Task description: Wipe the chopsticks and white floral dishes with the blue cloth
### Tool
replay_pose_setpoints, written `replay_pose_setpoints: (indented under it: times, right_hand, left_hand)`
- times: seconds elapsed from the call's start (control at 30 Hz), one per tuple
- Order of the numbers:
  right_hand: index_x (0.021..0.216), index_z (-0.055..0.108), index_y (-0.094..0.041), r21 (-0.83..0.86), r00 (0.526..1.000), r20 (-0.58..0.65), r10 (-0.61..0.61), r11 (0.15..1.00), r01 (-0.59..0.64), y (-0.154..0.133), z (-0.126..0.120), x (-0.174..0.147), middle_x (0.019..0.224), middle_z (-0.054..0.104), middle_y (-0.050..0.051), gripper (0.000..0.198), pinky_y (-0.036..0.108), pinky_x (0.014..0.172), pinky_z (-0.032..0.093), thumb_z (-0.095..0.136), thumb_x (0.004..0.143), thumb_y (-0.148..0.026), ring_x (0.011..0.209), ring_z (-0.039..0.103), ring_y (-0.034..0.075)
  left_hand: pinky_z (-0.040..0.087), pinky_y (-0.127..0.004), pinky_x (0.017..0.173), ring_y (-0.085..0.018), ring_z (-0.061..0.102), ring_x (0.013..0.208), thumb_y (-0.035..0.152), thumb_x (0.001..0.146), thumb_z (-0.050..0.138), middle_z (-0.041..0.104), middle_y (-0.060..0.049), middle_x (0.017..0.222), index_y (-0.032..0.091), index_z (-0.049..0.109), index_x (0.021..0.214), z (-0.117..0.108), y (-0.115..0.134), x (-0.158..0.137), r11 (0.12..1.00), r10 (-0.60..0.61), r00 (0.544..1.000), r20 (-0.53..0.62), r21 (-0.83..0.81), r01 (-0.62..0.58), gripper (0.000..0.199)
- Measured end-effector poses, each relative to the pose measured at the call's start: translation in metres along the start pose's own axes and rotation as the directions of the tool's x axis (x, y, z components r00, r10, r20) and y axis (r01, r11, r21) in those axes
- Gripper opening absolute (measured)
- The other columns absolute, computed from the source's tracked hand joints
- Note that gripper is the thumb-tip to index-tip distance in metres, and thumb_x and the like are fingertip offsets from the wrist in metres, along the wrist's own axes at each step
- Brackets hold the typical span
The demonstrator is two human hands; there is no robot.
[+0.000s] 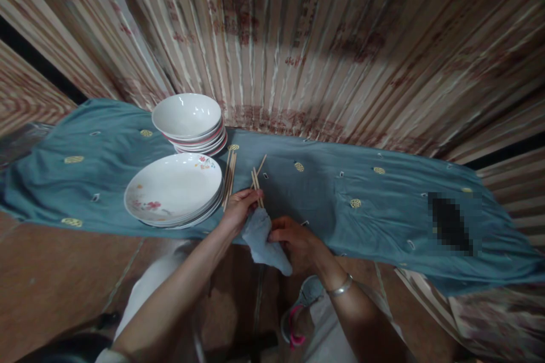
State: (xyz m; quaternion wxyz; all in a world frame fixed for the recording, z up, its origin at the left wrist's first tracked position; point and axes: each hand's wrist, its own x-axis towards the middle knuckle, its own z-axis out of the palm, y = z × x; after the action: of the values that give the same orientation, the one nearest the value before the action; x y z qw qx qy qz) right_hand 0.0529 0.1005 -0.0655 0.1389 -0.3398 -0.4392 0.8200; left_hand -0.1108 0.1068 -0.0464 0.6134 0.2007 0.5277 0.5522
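My left hand [242, 209] is closed around a few wooden chopsticks [255, 178], whose upper ends stick out past the fingers over the tablecloth. A light blue cloth [263, 241] hangs just below it, bunched against the chopsticks' lower part. The fingers of my right hand [293, 237] are pressed together on that cloth. Left of my hands, several more chopsticks [230, 177] lie side by side on the tablecloth. Beside them is a stack of oval white plates [174, 187] with a flower pattern.
Behind the plates stands a stack of white bowls [187, 116] with red bands. A teal tablecloth [323, 193] covers the narrow table. At the right lies a dark, pixelated object [451, 224]. A pleated curtain [272, 39] hangs along the far edge.
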Motion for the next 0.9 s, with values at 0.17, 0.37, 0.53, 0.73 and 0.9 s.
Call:
replay_pose_setpoints:
  times: [0.17, 0.37, 0.53, 0.73, 0.9]
  right_hand:
    - [0.066, 0.068, -0.013, -0.030, 0.997, 0.073, 0.001, 1.000, 0.001, 0.003, 0.001, -0.003, 0.056, 0.057, -0.003, 0.015, 0.023, 0.058, 0.036, 0.066, 0.059, -0.026, 0.056, 0.048, 0.010]
    - [0.062, 0.065, -0.013, -0.017, 0.999, 0.007, -0.031, 0.999, 0.031, 0.003, 0.000, 0.000, 0.054, 0.055, -0.004, 0.013, 0.023, 0.055, 0.033, 0.066, 0.059, -0.026, 0.053, 0.045, 0.008]
    - [0.062, 0.062, -0.015, 0.113, 0.998, -0.051, -0.031, 0.993, 0.037, -0.002, -0.002, 0.005, 0.058, 0.058, -0.003, 0.014, 0.024, 0.057, 0.037, 0.068, 0.056, -0.027, 0.056, 0.049, 0.010]
    - [0.062, 0.062, -0.016, 0.180, 0.992, -0.116, -0.058, 0.981, 0.078, -0.002, -0.004, 0.011, 0.057, 0.057, -0.004, 0.013, 0.023, 0.054, 0.036, 0.068, 0.056, -0.026, 0.053, 0.047, 0.009]
    - [0.067, 0.064, -0.015, 0.051, 0.996, -0.073, -0.046, 0.997, 0.050, -0.001, -0.002, 0.005, 0.055, 0.055, -0.005, 0.015, 0.022, 0.051, 0.031, 0.068, 0.060, -0.028, 0.051, 0.044, 0.008]
  left_hand:
    - [0.026, -0.020, 0.041, -0.004, 0.042, 0.045, 0.034, 0.047, 0.085, 0.063, -0.001, 0.057, 0.012, 0.070, 0.062, -0.003, 0.005, 0.005, 0.998, 0.052, 0.998, -0.018, -0.018, -0.053, 0.030]
    - [0.028, -0.018, 0.040, -0.003, 0.042, 0.043, 0.035, 0.048, 0.084, 0.063, 0.000, 0.057, 0.012, 0.071, 0.065, -0.002, 0.006, 0.004, 0.999, 0.017, 1.000, 0.023, -0.031, -0.016, 0.031]
    - [0.030, -0.019, 0.038, -0.006, 0.044, 0.039, 0.041, 0.049, 0.084, 0.056, 0.003, 0.047, 0.014, 0.072, 0.069, 0.001, 0.001, -0.001, 0.996, -0.085, 0.990, 0.117, 0.011, 0.084, 0.035]
    - [0.039, -0.018, 0.047, -0.008, 0.054, 0.050, 0.039, 0.039, 0.087, 0.066, -0.001, 0.058, 0.013, 0.071, 0.061, 0.007, -0.004, -0.003, 0.998, -0.055, 0.993, 0.100, -0.034, 0.059, 0.038]
    - [0.029, -0.019, 0.038, -0.006, 0.043, 0.039, 0.039, 0.043, 0.085, 0.056, 0.003, 0.045, 0.014, 0.071, 0.064, 0.003, -0.002, 0.000, 0.997, -0.081, 0.995, 0.057, -0.014, 0.082, 0.035]
